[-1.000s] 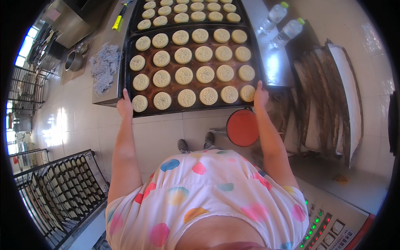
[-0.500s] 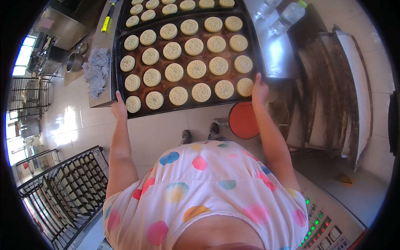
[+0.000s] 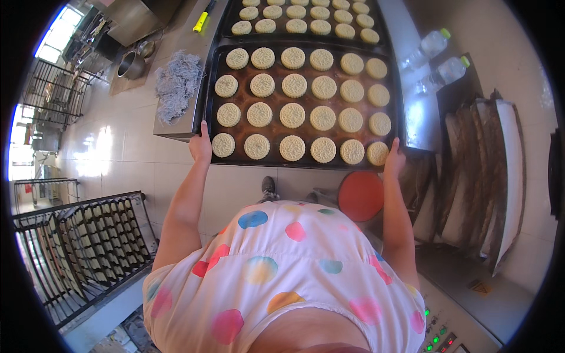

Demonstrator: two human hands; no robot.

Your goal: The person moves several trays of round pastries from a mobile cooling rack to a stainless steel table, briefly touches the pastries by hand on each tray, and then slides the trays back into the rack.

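A dark baking tray (image 3: 275,154) carries rows of round, pale, patterned pastries (image 3: 292,115), like mooncakes. It lies on a steel table, its near edge jutting past the front. My left hand (image 3: 201,145) grips the tray's near left corner, the thumb along the rim. At the near right corner my right hand (image 3: 395,157) holds the rim in the same way, close to a pastry. The fingers under the tray are hidden. Right behind it sits a second tray (image 3: 279,27) of the same pastries, cut off by the picture's top.
On the steel table (image 3: 422,129), a grey shredded cloth (image 3: 178,85) and yellow-handled tool (image 3: 200,22) lie left, plastic bottles (image 3: 450,69) right. A red round stool (image 3: 360,196) stands below. Stacked boards (image 3: 479,170) lean right; a tray rack (image 3: 88,253) and control panel (image 3: 438,329) flank me.
The view has turned, so the tray and table now appear straighter and further right. Both hands keep hold of the same tray corners.
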